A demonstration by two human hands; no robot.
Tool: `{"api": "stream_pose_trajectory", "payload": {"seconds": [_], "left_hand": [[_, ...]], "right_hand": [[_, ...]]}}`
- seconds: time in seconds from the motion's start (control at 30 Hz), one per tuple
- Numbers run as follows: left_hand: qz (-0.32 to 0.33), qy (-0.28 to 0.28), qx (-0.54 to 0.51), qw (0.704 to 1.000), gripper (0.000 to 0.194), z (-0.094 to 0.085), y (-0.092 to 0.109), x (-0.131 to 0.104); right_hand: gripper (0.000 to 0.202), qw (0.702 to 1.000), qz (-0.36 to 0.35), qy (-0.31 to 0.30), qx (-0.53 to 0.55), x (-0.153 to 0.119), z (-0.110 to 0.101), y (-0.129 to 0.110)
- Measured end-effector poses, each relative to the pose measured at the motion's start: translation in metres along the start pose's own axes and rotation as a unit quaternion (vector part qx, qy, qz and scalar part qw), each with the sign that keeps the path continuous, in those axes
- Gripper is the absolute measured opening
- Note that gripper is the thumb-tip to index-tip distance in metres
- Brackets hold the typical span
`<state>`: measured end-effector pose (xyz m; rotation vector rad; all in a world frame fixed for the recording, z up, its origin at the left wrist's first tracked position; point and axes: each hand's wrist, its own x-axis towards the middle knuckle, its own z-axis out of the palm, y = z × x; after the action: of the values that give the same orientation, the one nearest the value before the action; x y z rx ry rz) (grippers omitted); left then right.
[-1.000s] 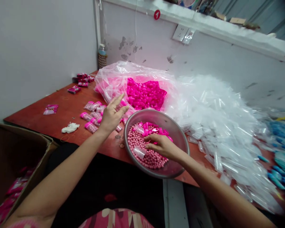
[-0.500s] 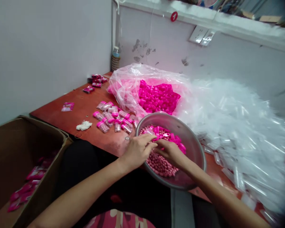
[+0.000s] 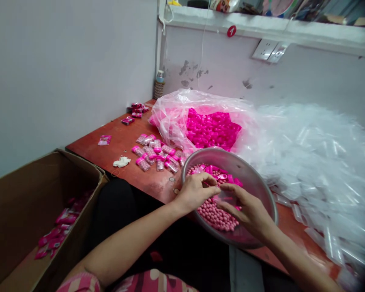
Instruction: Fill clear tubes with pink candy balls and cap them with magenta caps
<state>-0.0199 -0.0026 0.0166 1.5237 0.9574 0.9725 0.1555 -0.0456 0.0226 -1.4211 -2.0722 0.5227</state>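
Both hands are over a metal bowl (image 3: 263, 190) of pink beads (image 3: 217, 217). My left hand (image 3: 196, 190) reaches in from the left, thumb and fingers curled toward each other; what they pinch, if anything, is too small to make out. My right hand (image 3: 246, 205) faces it, with thumb and fingers spaced around what looks like a see-through plastic tube (image 3: 225, 196), partly blurred. The fingertips of both hands nearly meet. Behind them, bright pink plastic caps (image 3: 237, 181) and a small pink spoon-like piece (image 3: 222, 177) lie on the beads.
Several filled, pink-capped tubes (image 3: 159, 164) lie left of the bowl. Behind it stands a clear bag (image 3: 170, 105) of pink caps (image 3: 213, 129). Clear empty tubes (image 3: 316, 162) heap at right. A cardboard box (image 3: 79, 170) with pink packets (image 3: 59, 233) is at lower left.
The hands have moved apart slightly, and the right hand's fingers have spread from a closed pinch. The view has shifted, so the scene sits farther right and a little lower.
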Motion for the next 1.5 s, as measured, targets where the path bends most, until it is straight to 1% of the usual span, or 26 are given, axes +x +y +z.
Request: {"api": "stream_pose_trajectory", "payload": {"seconds": [0.03, 0.1, 0.17, 0.23, 0.27, 0.33, 0.4, 0.43, 0.57, 0.63, 0.67, 0.73, 0.77, 0.8, 0.83, 0.87, 0.9, 0.97, 1.0, 1.07, 1.1, 1.17, 1.27, 1.37, 1.43, 1.5], "left_hand": [[0.006, -0.005, 0.006, 1.0, 0.011, 0.001, 0.0, 0.0], [0.018, -0.015, 0.02, 1.0, 0.011, 0.002, 0.0, -0.001], [0.03, -0.027, 0.034, 0.999, 0.011, 0.004, 0.001, -0.002], [0.051, -0.025, 0.034, 0.998, 0.013, 0.005, 0.002, -0.003], [0.065, -0.012, 0.024, 0.998, 0.014, 0.006, 0.001, -0.004], [0.089, 0.036, -0.018, 0.995, 0.016, 0.007, -0.003, -0.004], [0.093, 0.084, -0.071, 0.99, 0.017, 0.008, -0.008, -0.005], [0.089, 0.096, -0.092, 0.987, 0.018, 0.008, -0.011, -0.005], [0.081, 0.111, -0.12, 0.983, 0.02, 0.006, -0.014, -0.007], [0.084, 0.12, -0.116, 0.982, 0.02, 0.004, -0.012, -0.008], [0.084, 0.124, -0.114, 0.982, 0.02, 0.003, -0.012, -0.007], [0.082, 0.129, -0.11, 0.982, 0.022, 0.001, -0.012, -0.006], [0.08, 0.125, -0.106, 0.983, 0.024, 0.0, -0.013, -0.005], [0.078, 0.116, -0.099, 0.985, 0.026, -0.001, -0.014, -0.004], [0.074, 0.103, -0.089, 0.988, 0.03, -0.001, -0.015, -0.002], [0.067, 0.086, -0.076, 0.991, 0.034, -0.001, -0.016, 0.0], [0.056, 0.066, -0.058, 0.995, 0.038, -0.001, -0.016, 0.001], [0.034, 0.013, -0.026, 0.999, 0.042, -0.001, -0.014, 0.004], [0.028, -0.028, -0.023, 0.999, 0.042, 0.0, -0.012, 0.005], [0.02, -0.115, -0.051, 0.992, 0.037, 0.002, -0.007, 0.006], [0.016, -0.148, -0.074, 0.986, 0.034, 0.002, -0.005, 0.006], [-0.004, -0.181, -0.116, 0.977, 0.029, 0.004, -0.003, 0.006], [-0.039, -0.174, -0.142, 0.974, 0.024, 0.005, -0.002, 0.006], [-0.053, -0.169, -0.152, 0.972, 0.021, 0.004, -0.002, 0.006], [-0.049, -0.172, -0.136, 0.974, 0.019, 0.004, -0.001, 0.006], [-0.027, -0.181, -0.1, 0.978, 0.019, 0.004, -0.001, 0.006]], "right_hand": [[0.037, 0.996, -0.038, -0.009, -0.081, -0.001, -0.003, 0.002], [0.038, 0.974, -0.085, -0.038, -0.207, -0.002, -0.008, 0.004], [0.039, 0.951, -0.094, -0.074, -0.285, 0.001, -0.013, 0.006], [0.039, 0.933, -0.084, -0.117, -0.331, 0.006, -0.016, 0.008], [0.037, 0.922, -0.076, -0.143, -0.352, 0.008, -0.016, 0.01], [0.031, 0.895, -0.059, -0.205, -0.393, 0.013, -0.012, 0.015], [0.024, 0.874, -0.047, -0.254, -0.412, 0.017, 0.0, 0.019], [0.024, 0.871, -0.046, -0.269, -0.409, 0.019, 0.009, 0.02], [0.022, 0.892, -0.062, -0.288, -0.344, 0.03, 0.046, 0.017], [0.021, 0.902, -0.066, -0.292, -0.31, 0.037, 0.055, 0.013], [0.023, 0.91, -0.063, -0.287, -0.291, 0.039, 0.054, 0.012], [0.025, 0.945, -0.033, -0.261, -0.196, 0.041, 0.046, 0.009], [0.026, 0.964, -0.005, -0.24, -0.111, 0.041, 0.039, 0.009], [0.028, 0.976, 0.031, -0.217, -0.005, 0.039, 0.03, 0.009], [0.031, 0.973, 0.07, -0.193, 0.107, 0.036, 0.022, 0.009], [0.035, 0.957, 0.105, -0.171, 0.209, 0.032, 0.014, 0.009], [0.038, 0.937, 0.131, -0.154, 0.284, 0.028, 0.006, 0.009], [0.041, 0.906, 0.157, -0.118, 0.374, 0.021, -0.004, 0.009], [0.041, 0.899, 0.158, -0.102, 0.396, 0.017, -0.007, 0.008], [0.038, 0.894, 0.149, -0.082, 0.414, 0.013, -0.01, 0.008], [0.036, 0.896, 0.142, -0.077, 0.414, 0.011, -0.01, 0.009], [0.034, 0.902, 0.133, -0.064, 0.405, 0.009, -0.01, 0.01], [0.036, 0.917, 0.121, -0.031, 0.378, 0.006, -0.01, 0.013], [0.029, 0.937, 0.11, -0.019, 0.331, 0.003, -0.013, 0.015], [0.025, 0.951, 0.1, -0.03, 0.29, 0.003, -0.016, 0.012], [0.02, 0.964, 0.089, -0.071, 0.242, 0.004, -0.02, 0.008]]}}
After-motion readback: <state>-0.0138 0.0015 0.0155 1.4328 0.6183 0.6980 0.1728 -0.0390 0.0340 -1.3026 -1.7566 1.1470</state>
